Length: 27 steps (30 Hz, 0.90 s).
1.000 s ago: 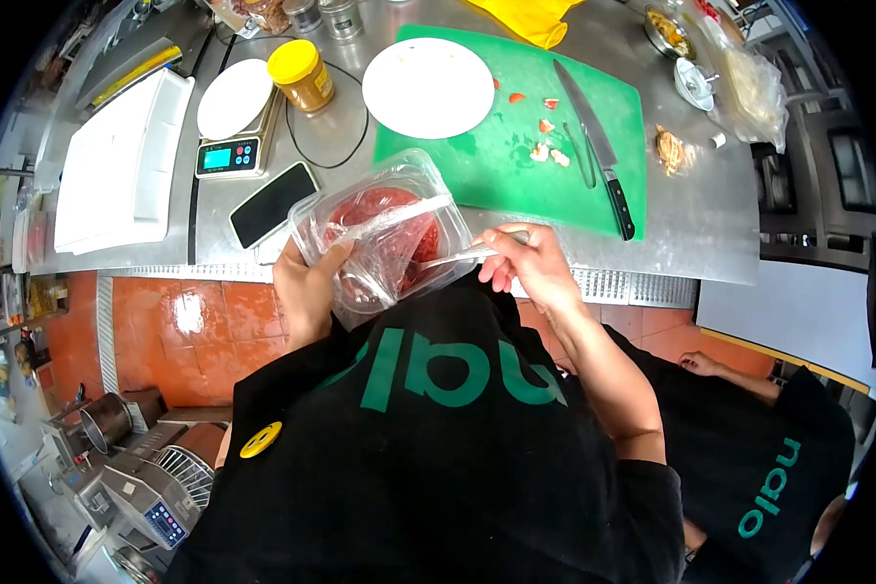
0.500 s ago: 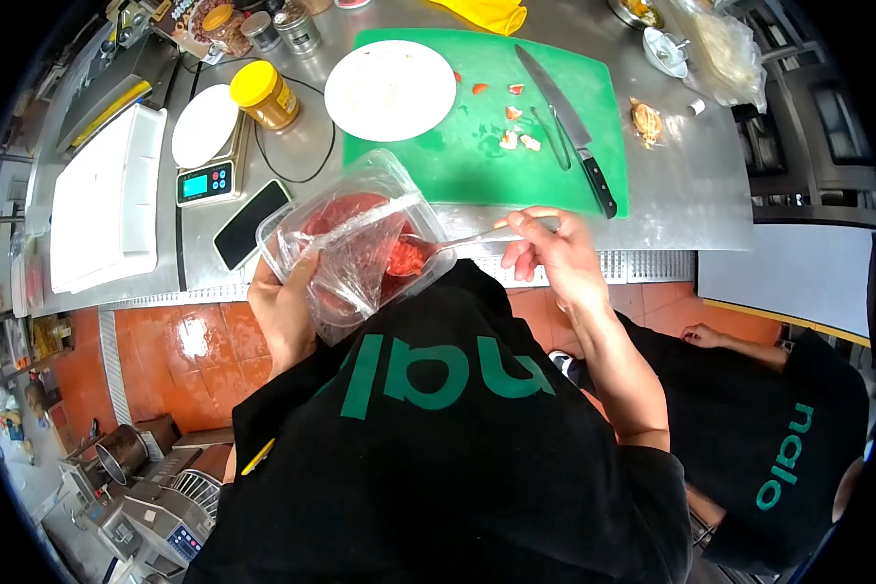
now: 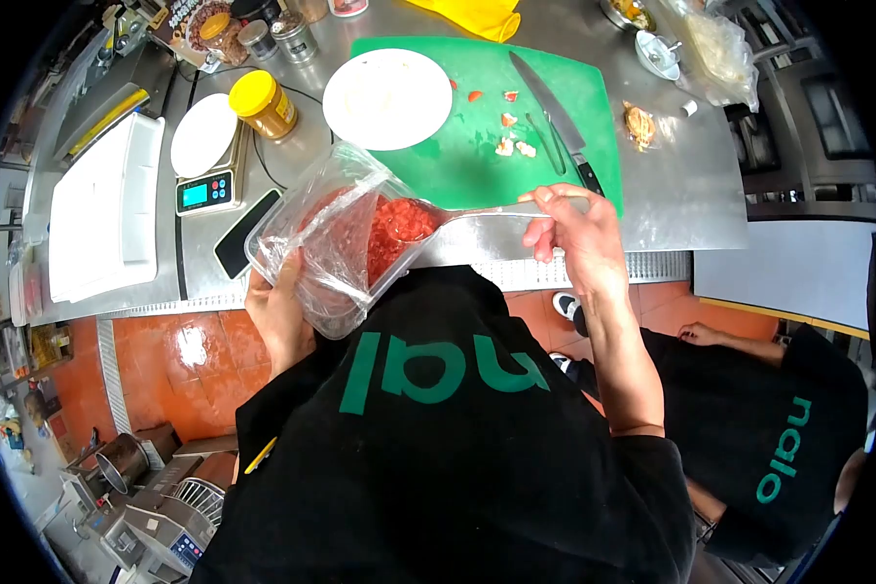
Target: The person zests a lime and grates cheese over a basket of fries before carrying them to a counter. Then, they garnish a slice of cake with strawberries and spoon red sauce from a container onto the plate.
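Observation:
My left hand (image 3: 280, 313) is closed on the near left side of a clear plastic container (image 3: 333, 319). Wrinkled cling film (image 3: 326, 234) covers its left part, leaving chopped red food (image 3: 384, 255) bare on the right. In my right hand (image 3: 582, 234) a metal spoon (image 3: 492, 211) is pinched by the handle's end. The spoon's bowl lies inside the container, with red food in it. Beyond the container, a white plate (image 3: 387, 99) rests on a green cutting board (image 3: 457, 180), where red and whitish scraps (image 3: 506, 146) lie.
On the board are a large knife (image 3: 563, 125) and a thin metal tool (image 3: 543, 144). A digital scale (image 3: 207, 192), a phone (image 3: 243, 238), a yellow-lidded jar (image 3: 263, 105) and a white tray (image 3: 107, 214) sit on the left. A co-worker (image 3: 759, 438) stands at right.
The spoon has moved up and slightly right, still in the container. More red food shows beside the film. The container has shifted slightly up and left, and my right hand slightly up and right.

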Tool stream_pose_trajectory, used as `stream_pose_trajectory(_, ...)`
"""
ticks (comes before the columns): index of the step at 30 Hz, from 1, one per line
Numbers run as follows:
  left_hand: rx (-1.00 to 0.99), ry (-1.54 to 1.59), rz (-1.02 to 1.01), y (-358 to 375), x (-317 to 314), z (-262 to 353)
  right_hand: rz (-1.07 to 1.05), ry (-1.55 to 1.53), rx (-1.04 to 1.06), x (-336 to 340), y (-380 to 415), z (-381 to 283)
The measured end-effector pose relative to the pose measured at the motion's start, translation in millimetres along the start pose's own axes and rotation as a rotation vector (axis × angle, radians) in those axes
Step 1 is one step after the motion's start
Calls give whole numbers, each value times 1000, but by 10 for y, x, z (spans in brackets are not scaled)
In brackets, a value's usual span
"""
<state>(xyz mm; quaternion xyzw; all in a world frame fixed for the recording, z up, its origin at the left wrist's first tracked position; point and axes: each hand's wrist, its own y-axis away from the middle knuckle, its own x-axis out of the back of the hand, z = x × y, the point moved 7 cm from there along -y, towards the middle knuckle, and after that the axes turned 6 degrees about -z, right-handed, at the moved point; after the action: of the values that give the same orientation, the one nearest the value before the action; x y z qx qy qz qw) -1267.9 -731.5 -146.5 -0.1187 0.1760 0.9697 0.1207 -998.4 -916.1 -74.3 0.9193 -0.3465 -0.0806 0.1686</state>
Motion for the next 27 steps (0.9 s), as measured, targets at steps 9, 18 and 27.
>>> stream_pose_trajectory(9,-16,61,49,-235,75,-96,-11,-29,79,-130,-242,-301)
stream_pose_trajectory(18,-81,2,24,-384,184,-165,65,-95,316,-139,-1248,-464)
stream_pose_trajectory(27,-95,-88,45,-394,174,-160,58,30,311,-390,-1922,-229)
